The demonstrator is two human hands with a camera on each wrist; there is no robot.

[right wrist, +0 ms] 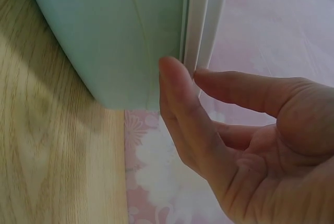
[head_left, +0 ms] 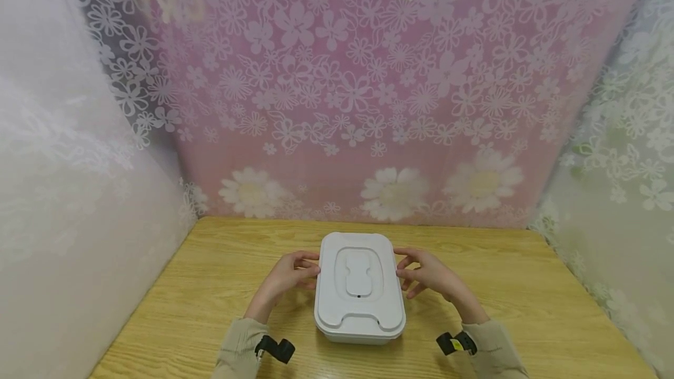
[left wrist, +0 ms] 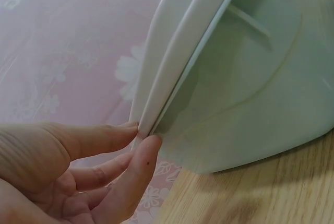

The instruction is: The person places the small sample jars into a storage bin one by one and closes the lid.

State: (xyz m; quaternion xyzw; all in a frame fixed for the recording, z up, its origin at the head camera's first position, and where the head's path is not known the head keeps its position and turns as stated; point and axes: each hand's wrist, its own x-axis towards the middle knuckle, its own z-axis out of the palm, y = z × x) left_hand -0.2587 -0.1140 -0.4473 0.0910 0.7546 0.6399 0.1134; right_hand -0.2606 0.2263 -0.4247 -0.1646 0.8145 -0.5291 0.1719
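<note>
A white plastic storage box stands on the table with its lid on top. The lid carries a raised oval panel and a recessed handle shape. At the box's left side, my left hand pinches the lid's rim between thumb and a finger. My right hand pinches the opposite rim, thumb on the outer face and fingertips just beneath the edge. In the wrist views the box wall looks pale green. What the box holds is hidden.
The wooden table extends around the box on all sides. A pink flowered curtain hangs behind it, with pale flowered sheets at left and right. Black straps with small cameras sit on both wrists.
</note>
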